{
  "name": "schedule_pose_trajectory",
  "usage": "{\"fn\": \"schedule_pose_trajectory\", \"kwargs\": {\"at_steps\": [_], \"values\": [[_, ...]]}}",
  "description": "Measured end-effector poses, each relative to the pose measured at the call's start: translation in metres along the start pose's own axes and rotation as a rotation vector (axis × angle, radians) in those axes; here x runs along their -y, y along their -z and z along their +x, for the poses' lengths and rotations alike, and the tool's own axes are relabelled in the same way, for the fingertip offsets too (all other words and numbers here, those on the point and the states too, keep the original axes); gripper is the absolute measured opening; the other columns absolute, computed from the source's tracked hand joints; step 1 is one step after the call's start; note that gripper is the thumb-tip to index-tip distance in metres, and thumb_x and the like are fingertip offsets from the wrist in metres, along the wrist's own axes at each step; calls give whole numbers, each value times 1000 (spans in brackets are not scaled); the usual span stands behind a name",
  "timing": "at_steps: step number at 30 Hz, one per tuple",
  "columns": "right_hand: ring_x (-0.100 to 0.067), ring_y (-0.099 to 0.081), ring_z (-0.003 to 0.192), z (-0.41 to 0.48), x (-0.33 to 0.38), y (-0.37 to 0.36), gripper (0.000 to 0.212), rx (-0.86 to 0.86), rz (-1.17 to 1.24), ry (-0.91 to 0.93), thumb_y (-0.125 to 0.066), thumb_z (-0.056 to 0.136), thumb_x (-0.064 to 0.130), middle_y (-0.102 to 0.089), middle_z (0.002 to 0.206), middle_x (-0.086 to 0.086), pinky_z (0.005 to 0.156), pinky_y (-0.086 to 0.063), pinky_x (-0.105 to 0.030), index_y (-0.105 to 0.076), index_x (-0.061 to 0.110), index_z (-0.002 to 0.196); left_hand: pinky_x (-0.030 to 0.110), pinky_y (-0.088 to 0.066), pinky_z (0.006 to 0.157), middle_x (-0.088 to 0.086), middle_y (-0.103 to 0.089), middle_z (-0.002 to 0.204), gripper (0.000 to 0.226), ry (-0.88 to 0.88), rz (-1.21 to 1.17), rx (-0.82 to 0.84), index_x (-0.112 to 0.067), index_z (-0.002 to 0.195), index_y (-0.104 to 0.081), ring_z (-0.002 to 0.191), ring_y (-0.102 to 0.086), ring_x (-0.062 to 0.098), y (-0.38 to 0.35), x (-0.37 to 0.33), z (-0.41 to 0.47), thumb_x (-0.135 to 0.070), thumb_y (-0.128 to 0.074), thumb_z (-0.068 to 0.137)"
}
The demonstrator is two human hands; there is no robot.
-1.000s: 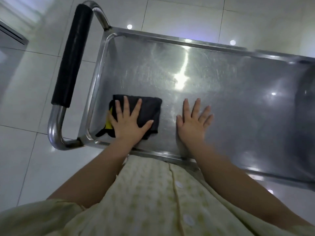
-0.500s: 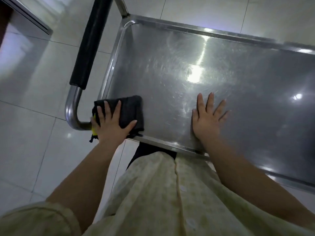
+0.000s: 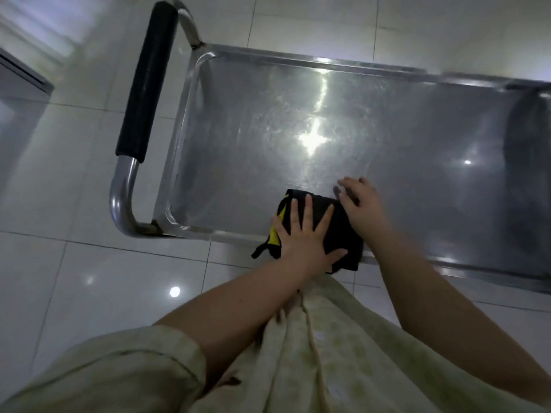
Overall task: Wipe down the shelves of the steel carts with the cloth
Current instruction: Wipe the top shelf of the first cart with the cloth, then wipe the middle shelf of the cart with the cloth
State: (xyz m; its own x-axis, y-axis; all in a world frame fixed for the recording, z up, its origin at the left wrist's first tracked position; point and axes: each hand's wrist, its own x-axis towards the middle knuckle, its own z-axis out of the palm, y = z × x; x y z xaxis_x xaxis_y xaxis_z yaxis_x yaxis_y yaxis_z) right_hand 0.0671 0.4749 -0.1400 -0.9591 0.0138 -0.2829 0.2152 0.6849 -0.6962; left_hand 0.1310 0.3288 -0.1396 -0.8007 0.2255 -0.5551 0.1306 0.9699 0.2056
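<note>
The steel cart's top shelf [image 3: 268, 138] fills the middle of the head view and shines with glare. A folded black cloth [image 3: 343, 234] with a yellow edge lies on the shelf's near rim and hangs slightly over it. My left hand [image 3: 304, 236] presses flat on the cloth with its fingers spread. My right hand [image 3: 362, 207] lies at the cloth's right edge, fingers bent and slightly blurred, partly on the cloth and partly on the steel.
The cart's push handle [image 3: 146, 84], black-sleeved on a steel tube, curves around the shelf's left end. A raised rim [image 3: 208, 234] borders the shelf. Glossy white floor tiles [image 3: 74, 278] surround the cart. Another steel surface [image 3: 18, 84] shows at the far left.
My left hand has slid the cloth rightward along the near rim, away from the left corner. My right hand has left its flat rest on the shelf and come against the cloth.
</note>
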Motion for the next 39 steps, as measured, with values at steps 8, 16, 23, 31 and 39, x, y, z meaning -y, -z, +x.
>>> {"fn": "schedule_pose_trajectory", "kwargs": {"at_steps": [8, 16, 23, 31, 39], "values": [[-29, -51, 108, -47, 6, -14, 15, -74, -262, -28, -64, 89, 19, -60, 112, -4, 94, -44, -44, -63, 13, 103, 60, 2, 115, -1, 7, 163, 56, -324, 127, -65, -34, 153, -5, 148, 10, 18, 15, 75, -25, -46, -26, 103], [-18, -53, 87, -101, 43, -9, 25, -200, -100, 69, -69, 82, 6, -54, 90, 5, 79, -44, -27, -53, 23, 87, 41, -48, 93, 4, -62, 124, 47, -282, -374, -369, -26, 136, -49, 108, -60, 24, 46, 94, -54, -30, -62, 91], [-12, -50, 91, -172, 80, 6, 22, -368, 43, 173, -68, 81, 2, -52, 87, 19, 78, -36, -10, -58, 22, 84, 47, -36, 100, 5, -46, 137, 49, -359, -193, -511, -32, 125, -58, 127, -37, 30, 72, 81, -65, -39, -74, 79], [0, -46, 87, -225, 64, 35, 14, -464, -6, 181, -73, 79, 5, -59, 88, 11, 77, -36, -9, -68, 13, 87, 33, -41, 84, -13, -67, 89, 21, -425, -354, -592, -30, 88, -68, 90, -58, 13, 59, 62, -118, -42, -76, 74], [-29, -50, 99, -277, -15, 24, 23, -248, -129, 216, -68, 81, -2, -59, 101, -12, 85, -36, -29, -65, 4, 102, 28, -45, 78, -9, -66, 90, 21, -269, -483, -537, -29, 92, -68, 88, -61, 14, -23, 22, -172, -28, -78, 74]]}}
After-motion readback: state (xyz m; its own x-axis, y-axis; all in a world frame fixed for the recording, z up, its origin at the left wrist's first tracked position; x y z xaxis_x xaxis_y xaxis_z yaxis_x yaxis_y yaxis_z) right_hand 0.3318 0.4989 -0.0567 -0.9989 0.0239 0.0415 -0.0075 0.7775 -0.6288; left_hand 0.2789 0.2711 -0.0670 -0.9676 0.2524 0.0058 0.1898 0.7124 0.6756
